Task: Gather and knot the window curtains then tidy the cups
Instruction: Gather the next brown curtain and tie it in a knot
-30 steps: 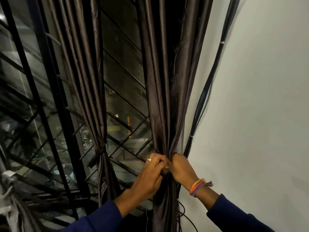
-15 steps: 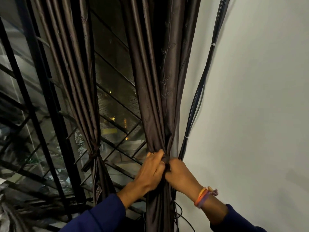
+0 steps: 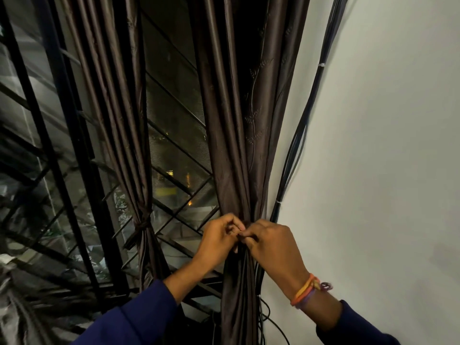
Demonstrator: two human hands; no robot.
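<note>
A: Where are the hands?

B: The left hand (image 3: 219, 241) and right hand (image 3: 270, 241) meet fingertip to fingertip, both pinched on the gathered waist of the dark brown satin curtain (image 3: 239, 158) that hangs straight above and below them.

A: Which step?

B: Knotting this panel, I'd judge. Left of the hands, the matching brown curtain (image 3: 143, 224) already hangs tied.

A: Next?

B: Cinch the tie firmly without snagging the black cables (image 3: 296, 145) just right. No cups in sight.

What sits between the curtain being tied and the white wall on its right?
In the head view, a bundle of dark cables runs down the wall's edge, right beside the gathered curtain that both hands pinch; white ties bind it.
</note>
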